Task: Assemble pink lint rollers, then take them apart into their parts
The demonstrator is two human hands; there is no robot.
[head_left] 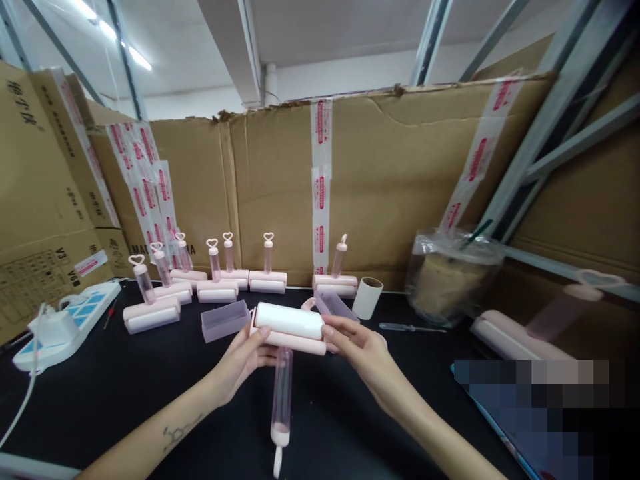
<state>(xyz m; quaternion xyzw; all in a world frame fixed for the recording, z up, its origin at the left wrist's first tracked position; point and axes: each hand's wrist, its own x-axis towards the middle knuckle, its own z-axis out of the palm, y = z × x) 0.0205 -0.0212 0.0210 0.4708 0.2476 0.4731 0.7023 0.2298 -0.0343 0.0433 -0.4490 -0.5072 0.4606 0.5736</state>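
Both hands hold a pale pink lint roller (289, 338) in front of me, its white sticky roll facing up. My left hand (243, 367) grips the roller's left end, thumb on the front edge and fingers underneath. At the right end, my right hand (365, 350) pinches the roll with thumb and index finger. The clear pink handle (283, 393) points down towards me. A translucent purple cover (225, 321) lies just beyond my left hand. Another purple cover (337, 307) sits behind my right hand, which partly hides it and a pink piece beside it.
Several lint rollers (217, 291) with upright heart-topped handles stand along the cardboard wall (270, 180). A cardboard tube (368, 298), a screwdriver (410, 327) and a bagged drink (445, 280) are to the right. A power strip (70, 327) is at left. One pixelated device (540, 420) lies at lower right.
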